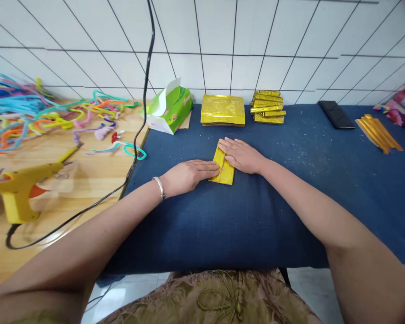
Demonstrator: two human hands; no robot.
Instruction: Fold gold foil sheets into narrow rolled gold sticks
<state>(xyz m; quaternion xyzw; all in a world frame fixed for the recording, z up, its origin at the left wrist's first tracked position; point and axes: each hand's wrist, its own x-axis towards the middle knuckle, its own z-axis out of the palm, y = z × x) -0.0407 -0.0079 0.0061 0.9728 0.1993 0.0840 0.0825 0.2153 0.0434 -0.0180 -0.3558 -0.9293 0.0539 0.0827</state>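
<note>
A sheet of gold foil paper (227, 174) lies on the dark blue cloth in front of me, with a fold or seam running up its middle. My left hand (192, 174) lies flat with its fingertips on the paper's left edge. Across the paper's upper right part rests my right hand (242, 155), fingers stretched out and pressing down. Part of the paper is hidden under both hands. Behind it sit a stack of flat gold foil sheets (222, 110) and a pile of narrow folded gold strips (267, 107).
A green tissue box (172, 108) stands near the tiled wall. On the wooden table at left lie a yellow glue gun (23, 189) and many coloured pipe cleaners (16, 112); a black cable (148, 58) hangs across. At right are a black phone (335, 114) and more gold strips (379, 132).
</note>
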